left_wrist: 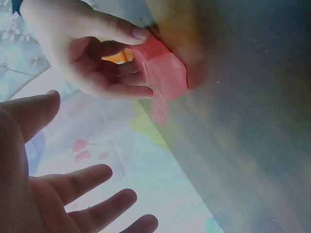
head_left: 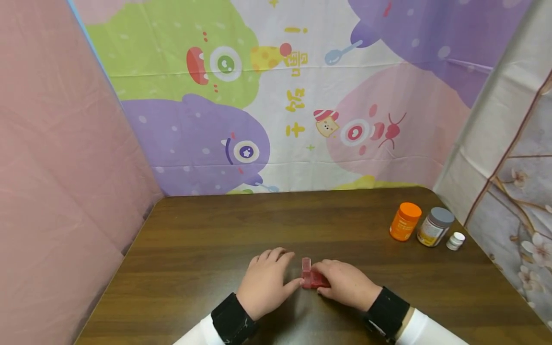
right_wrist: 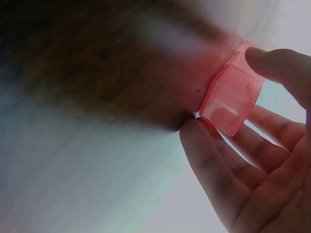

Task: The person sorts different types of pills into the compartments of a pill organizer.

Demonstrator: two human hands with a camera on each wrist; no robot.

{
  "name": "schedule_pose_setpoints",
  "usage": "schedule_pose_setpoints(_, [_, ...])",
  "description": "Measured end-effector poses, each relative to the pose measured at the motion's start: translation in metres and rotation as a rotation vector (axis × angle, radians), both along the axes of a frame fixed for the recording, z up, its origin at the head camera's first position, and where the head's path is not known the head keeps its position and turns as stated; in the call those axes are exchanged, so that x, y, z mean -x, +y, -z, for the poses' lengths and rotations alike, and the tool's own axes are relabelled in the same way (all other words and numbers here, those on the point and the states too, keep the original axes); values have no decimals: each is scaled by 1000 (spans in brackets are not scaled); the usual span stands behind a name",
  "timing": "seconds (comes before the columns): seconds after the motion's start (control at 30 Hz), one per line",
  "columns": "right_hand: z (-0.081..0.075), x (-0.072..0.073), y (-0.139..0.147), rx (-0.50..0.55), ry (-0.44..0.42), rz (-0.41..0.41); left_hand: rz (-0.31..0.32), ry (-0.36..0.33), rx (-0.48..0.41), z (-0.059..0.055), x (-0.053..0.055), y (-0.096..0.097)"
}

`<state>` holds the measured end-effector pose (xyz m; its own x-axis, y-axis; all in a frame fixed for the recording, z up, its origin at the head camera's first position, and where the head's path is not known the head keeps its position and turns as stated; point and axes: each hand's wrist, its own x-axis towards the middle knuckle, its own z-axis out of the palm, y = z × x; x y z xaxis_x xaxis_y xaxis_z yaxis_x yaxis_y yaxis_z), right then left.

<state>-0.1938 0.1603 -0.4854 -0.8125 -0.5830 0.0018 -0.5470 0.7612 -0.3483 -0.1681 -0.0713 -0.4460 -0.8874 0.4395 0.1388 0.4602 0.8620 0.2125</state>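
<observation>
A small translucent red pill box [head_left: 307,279] sits on the wooden table, one flap lid [left_wrist: 159,108] standing up at its left end. My right hand [head_left: 348,283] grips the box from the right, thumb on the near side and fingers on the far side. In the right wrist view the pill box [right_wrist: 230,94] shows between thumb and fingers, its inside faintly visible through the plastic. Just left of it is my left hand [head_left: 266,283], fingers spread and holding nothing, with the thumb tip close by the box's left end.
At the table's right back stand an orange bottle [head_left: 404,223], a grey-lidded jar [head_left: 434,228] and a small white bottle [head_left: 455,241]. A cartoon-printed cloth [head_left: 297,167] hangs behind the table [head_left: 207,230], with a pink cloth [head_left: 64,167] along the left.
</observation>
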Motion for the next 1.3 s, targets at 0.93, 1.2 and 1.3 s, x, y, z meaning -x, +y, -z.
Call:
schedule_pose_setpoints(0.93, [-54, 77, 183, -85, 422, 506, -54, -111, -28, 12, -33, -29])
schedule_pose_setpoints(1.2, [-49, 80, 194, -138, 348, 500, -71, -109, -25, 12, -36, -31])
schedule_pose_setpoints(1.3, [-50, 80, 194, -156, 318, 497, -72, -104, -30, 12, -36, -32])
